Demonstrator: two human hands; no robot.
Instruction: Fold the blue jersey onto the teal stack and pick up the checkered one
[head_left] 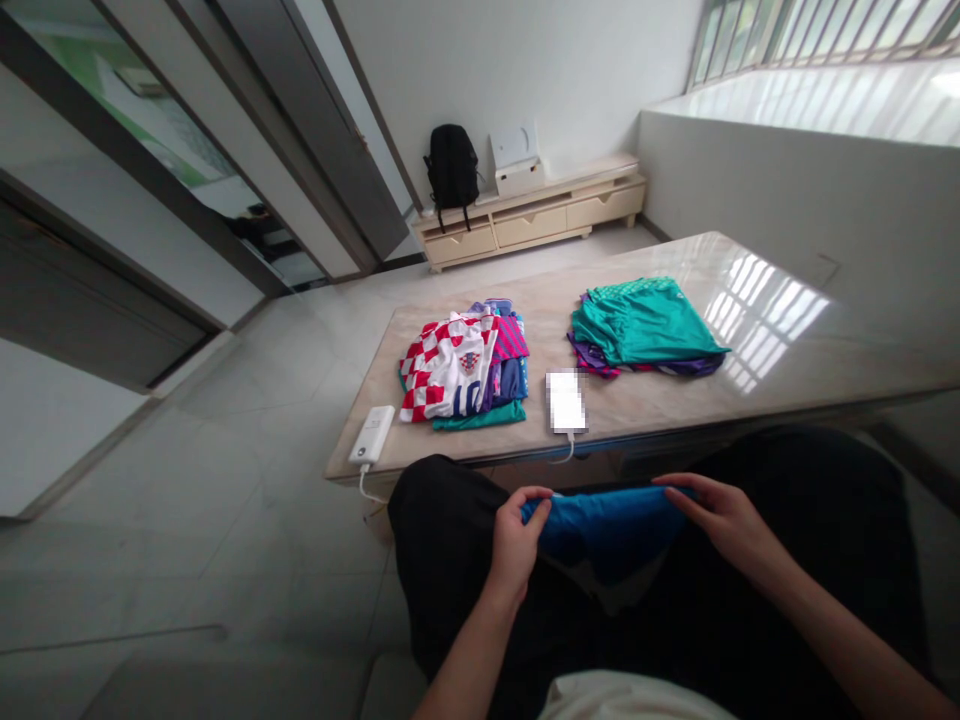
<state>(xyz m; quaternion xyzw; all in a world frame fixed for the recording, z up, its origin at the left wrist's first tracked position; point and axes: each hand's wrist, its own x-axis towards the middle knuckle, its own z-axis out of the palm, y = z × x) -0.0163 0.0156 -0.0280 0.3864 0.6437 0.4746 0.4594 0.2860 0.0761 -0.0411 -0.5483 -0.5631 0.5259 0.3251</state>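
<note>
A smooth blue garment [607, 525] is stretched by its top edge between my two hands, over my lap. My left hand [521, 530] pinches one top corner between thumb and fingers. At the opposite end, my right hand [720, 510] grips the other corner the same way. The lower part hangs in shadow between my knees, so its exact kind is unclear. Beyond it on the table lies a stack of folded jerseys, topped by a red-and-white checked jersey [454, 360]. Farther right, teal shorts [652, 320] lie on top of a looser pile with purple and pink cloth beneath.
The marble-look table [780, 385] has its near edge just past my knees. On it lie a white power bank [372, 435] with a cable and a blurred-out phone-like device [566, 401], also cabled. A black backpack [452, 168] and white box [517, 176] sit on a low cabinet [532, 222].
</note>
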